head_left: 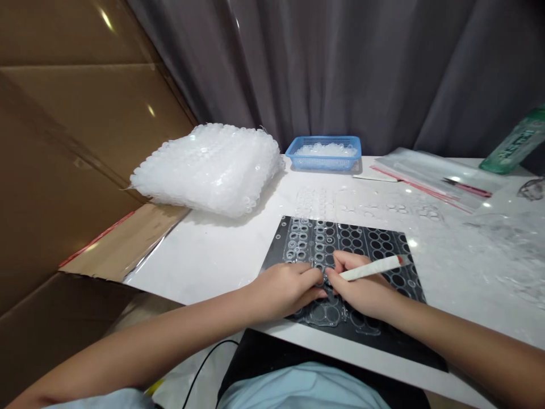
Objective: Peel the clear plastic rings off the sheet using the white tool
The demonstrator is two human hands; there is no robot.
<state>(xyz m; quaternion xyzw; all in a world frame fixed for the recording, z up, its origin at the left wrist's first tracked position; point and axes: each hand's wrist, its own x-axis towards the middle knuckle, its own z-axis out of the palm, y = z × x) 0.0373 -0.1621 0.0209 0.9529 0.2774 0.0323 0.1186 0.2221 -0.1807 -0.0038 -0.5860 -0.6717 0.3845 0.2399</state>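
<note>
A black board (pixel 272 258) lies flat near the table's front edge. Clear plastic sheets with rows of rings and round openings (pixel 351 236) cover much of it. My right hand (pixel 366 287) grips a white pen-like tool (pixel 372 267), slanted with its red-banded end up to the right; its working tip is hidden by my fingers. My left hand (pixel 293 287) rests on the lower middle of the sheets, thumb and fingers drawn together near the right fingertips. What is between the left fingers, if anything, is too small to make out.
A bulky stack of clear plastic pieces (pixel 208 167) sits back left beside cardboard (pixel 123 238). Behind the board stands a blue basket (pixel 323 165) of clear pieces. Plastic bags (pixel 426 170), a pink-handled tool (pixel 468 187) and a green bottle (pixel 515 142) lie at the back right. Loose clear scraps (pixel 502 238) litter the right side.
</note>
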